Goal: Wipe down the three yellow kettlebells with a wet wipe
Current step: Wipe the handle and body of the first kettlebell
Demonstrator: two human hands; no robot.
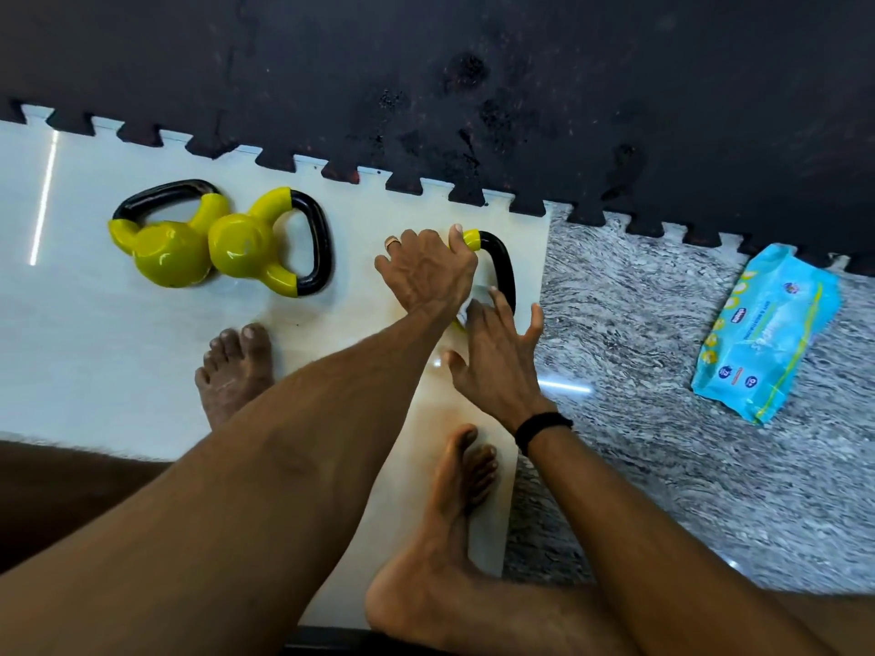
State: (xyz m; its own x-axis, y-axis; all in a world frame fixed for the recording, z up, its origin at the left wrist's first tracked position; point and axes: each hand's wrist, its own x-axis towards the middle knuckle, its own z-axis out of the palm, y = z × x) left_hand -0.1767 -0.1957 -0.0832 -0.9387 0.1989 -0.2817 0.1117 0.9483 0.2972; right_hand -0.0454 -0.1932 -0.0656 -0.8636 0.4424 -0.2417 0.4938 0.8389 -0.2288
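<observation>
The third kettlebell [492, 272] lies on its side on the white floor tile [118, 348], and most of its yellow body is hidden under the two hands. Its black handle loop sticks out past them. The left hand [426, 272] lies on top of it with fingers curled over the yellow part where the handle begins, holding it. The right hand [497, 357] is just beside the kettlebell, on the near side, with fingers spread wide. A bit of white wet wipe [476, 303] peeks out between the two hands, touching the kettlebell (I cannot tell which hand holds it).

This kettlebell sits near the edge of the white tile, where the grey speckled floor [663, 442] starts just past its handle. Beyond it runs the toothed edge of the black puzzle mat [473, 87]. Bare white tile lies open between it and the other two.

The left kettlebell [163, 243] and the middle kettlebell [265, 243] lie well apart from the third kettlebell, touching each other. The blue wipes pack [767, 333] lies on the grey floor, far from the third kettlebell on its handle side. Two bare feet stand near it, one foot [234, 376] on the white tile and the other foot [454, 504] closer to the person
</observation>
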